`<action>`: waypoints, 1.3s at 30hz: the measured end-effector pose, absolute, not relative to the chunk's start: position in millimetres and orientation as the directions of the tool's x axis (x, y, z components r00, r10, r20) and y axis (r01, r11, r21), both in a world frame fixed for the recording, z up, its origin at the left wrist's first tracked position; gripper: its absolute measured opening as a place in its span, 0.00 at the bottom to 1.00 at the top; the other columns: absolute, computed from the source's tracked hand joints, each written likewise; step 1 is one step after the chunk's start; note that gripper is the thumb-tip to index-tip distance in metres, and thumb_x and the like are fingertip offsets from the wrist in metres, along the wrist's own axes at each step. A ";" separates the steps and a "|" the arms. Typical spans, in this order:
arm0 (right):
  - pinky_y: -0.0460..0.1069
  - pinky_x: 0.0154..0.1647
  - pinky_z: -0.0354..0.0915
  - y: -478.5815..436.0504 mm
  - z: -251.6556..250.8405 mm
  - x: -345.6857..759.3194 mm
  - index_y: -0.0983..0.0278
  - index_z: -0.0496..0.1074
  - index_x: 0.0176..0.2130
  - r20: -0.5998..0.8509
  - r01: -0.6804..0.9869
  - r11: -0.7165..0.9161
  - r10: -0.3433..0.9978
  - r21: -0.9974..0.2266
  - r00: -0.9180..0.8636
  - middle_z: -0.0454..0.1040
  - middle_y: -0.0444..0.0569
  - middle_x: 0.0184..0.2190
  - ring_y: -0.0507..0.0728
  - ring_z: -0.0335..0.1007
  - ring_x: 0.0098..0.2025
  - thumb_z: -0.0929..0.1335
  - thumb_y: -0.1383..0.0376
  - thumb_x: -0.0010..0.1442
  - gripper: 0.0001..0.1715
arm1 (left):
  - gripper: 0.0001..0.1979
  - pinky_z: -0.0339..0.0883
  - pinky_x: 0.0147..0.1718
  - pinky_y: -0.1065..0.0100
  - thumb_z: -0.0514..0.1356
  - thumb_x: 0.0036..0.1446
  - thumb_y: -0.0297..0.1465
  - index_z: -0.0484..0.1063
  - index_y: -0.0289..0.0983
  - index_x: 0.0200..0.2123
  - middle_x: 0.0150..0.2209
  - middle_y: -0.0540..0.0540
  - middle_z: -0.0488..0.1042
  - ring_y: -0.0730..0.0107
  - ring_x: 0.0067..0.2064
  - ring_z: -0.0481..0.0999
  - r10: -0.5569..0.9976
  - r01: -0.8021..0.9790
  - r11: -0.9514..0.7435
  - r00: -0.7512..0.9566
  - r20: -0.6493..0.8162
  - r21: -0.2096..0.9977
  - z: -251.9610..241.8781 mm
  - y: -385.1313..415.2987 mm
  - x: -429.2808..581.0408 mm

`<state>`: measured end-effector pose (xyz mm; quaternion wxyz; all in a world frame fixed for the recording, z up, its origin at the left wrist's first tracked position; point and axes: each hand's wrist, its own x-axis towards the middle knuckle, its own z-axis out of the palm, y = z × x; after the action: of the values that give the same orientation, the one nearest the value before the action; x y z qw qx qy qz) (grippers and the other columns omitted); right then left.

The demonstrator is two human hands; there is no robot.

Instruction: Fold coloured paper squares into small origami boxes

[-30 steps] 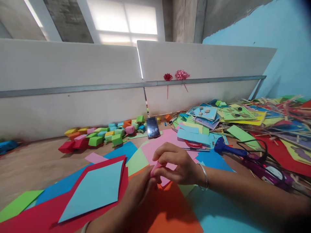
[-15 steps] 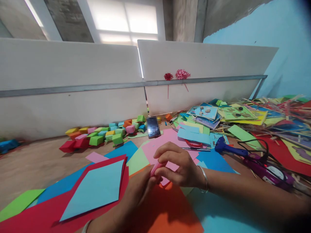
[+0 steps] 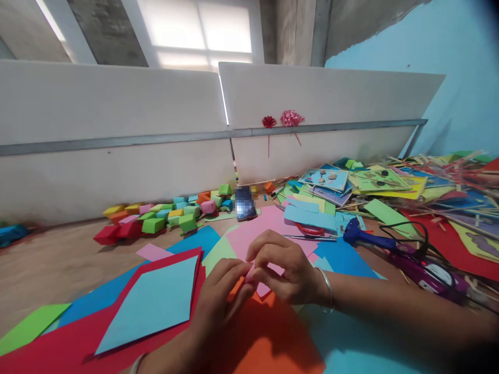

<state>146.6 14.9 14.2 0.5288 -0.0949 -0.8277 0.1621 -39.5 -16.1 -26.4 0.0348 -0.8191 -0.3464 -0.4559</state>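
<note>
Both my hands meet above an orange sheet [image 3: 268, 337] near the table's front. My left hand [image 3: 218, 304] and my right hand [image 3: 283, 267] pinch a small folded pink paper piece [image 3: 249, 272] between their fingertips; most of the piece is hidden by the fingers. A silver bangle sits on my right wrist. Under the hands lie a large pink sheet [image 3: 257, 228] and other coloured sheets.
A light-blue square on red paper [image 3: 152, 304] lies to the left. Several folded paper cubes [image 3: 156, 221] and a phone [image 3: 245, 205] sit by the white divider. Red scissors [image 3: 310, 230], a purple glue gun [image 3: 424, 267] and piled craft cards and sticks [image 3: 409, 187] fill the right.
My left hand has risen so its fingers show beside the right hand's, and the pinch on the pink piece has tightened. The view shifted slightly.
</note>
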 end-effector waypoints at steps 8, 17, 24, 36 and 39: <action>0.54 0.48 0.72 24.1 10.5 145.8 0.64 0.70 0.41 0.890 -0.028 0.956 0.262 -0.293 -0.373 0.75 0.55 0.41 0.57 0.72 0.46 0.70 0.64 0.62 0.07 | 0.06 0.70 0.30 0.75 0.56 0.64 0.26 0.73 0.39 0.39 0.34 0.47 0.76 0.73 0.33 0.77 0.567 0.586 -0.744 0.302 0.766 0.320 -27.7 -16.3 -41.4; 0.53 0.42 0.70 28.2 5.9 148.3 0.63 0.69 0.39 0.863 0.033 0.944 0.314 -0.328 -0.395 0.75 0.50 0.33 0.55 0.71 0.37 0.70 0.63 0.63 0.07 | 0.07 0.70 0.27 0.77 0.58 0.64 0.25 0.75 0.40 0.41 0.34 0.49 0.74 0.75 0.31 0.76 0.521 0.577 -0.756 0.243 0.818 0.310 -20.5 -14.5 -39.9; 0.51 0.40 0.70 29.6 0.5 147.2 0.63 0.69 0.36 0.858 0.029 0.950 0.293 -0.311 -0.421 0.76 0.50 0.31 0.54 0.71 0.35 0.68 0.64 0.65 0.05 | 0.05 0.71 0.32 0.75 0.60 0.62 0.27 0.73 0.38 0.42 0.36 0.48 0.74 0.74 0.33 0.75 0.484 0.620 -0.738 0.209 0.850 0.268 -12.0 -21.0 -42.3; 0.48 0.35 0.67 27.5 -5.6 144.7 0.63 0.67 0.32 0.827 0.051 0.933 0.341 -0.358 -0.446 0.73 0.48 0.28 0.53 0.68 0.32 0.67 0.63 0.66 0.10 | 0.08 0.69 0.29 0.75 0.60 0.60 0.22 0.71 0.39 0.30 0.29 0.51 0.72 0.74 0.31 0.73 0.597 0.476 -0.739 0.134 0.791 0.477 -5.7 -28.4 -39.4; 0.48 0.33 0.67 24.3 -4.4 144.5 0.63 0.66 0.31 0.806 0.054 0.906 0.400 -0.420 -0.436 0.72 0.47 0.27 0.52 0.68 0.30 0.67 0.62 0.66 0.12 | 0.07 0.68 0.29 0.73 0.60 0.61 0.24 0.72 0.39 0.30 0.28 0.50 0.72 0.72 0.30 0.73 0.632 0.462 -0.720 0.129 0.765 0.517 -2.7 -30.4 -38.4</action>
<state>144.5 24.3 -4.4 0.5131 -0.1368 -0.8304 0.1687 -38.4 -30.4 -2.7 -0.0771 -0.7474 -0.3658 -0.5491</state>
